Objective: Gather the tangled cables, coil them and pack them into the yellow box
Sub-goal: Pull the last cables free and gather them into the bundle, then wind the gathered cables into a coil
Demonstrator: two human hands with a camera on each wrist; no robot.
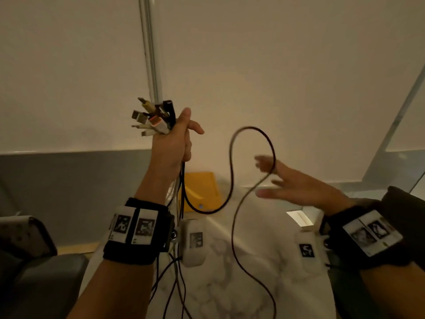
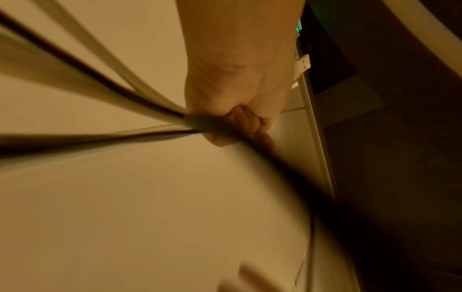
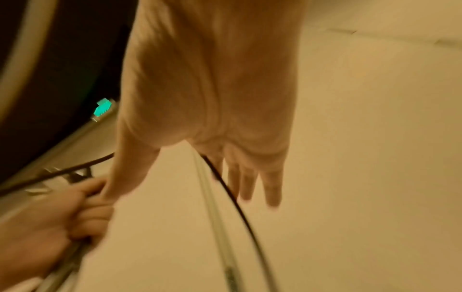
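My left hand (image 1: pixel 174 139) is raised high and grips a bundle of cables (image 1: pixel 181 180) in its fist, with several plug ends (image 1: pixel 149 118) sticking out above it. The cables hang down past my wrist to the table. One dark cable (image 1: pixel 232 162) loops up to the right and runs over my right hand (image 1: pixel 282 183), whose fingers are spread and straight; the cable lies across them without being gripped. The yellow box (image 1: pixel 202 189) sits on the table beyond my left forearm. In the left wrist view the fist (image 2: pixel 237 110) closes round blurred cables (image 2: pixel 100 98).
A white marble-patterned table (image 1: pixel 253 284) lies below. A grey chair (image 1: pixel 34 272) stands at the lower left. A vertical pole (image 1: pixel 151 49) runs up the pale wall behind my left hand. A small lit object (image 1: pixel 299 217) lies on the table by my right wrist.
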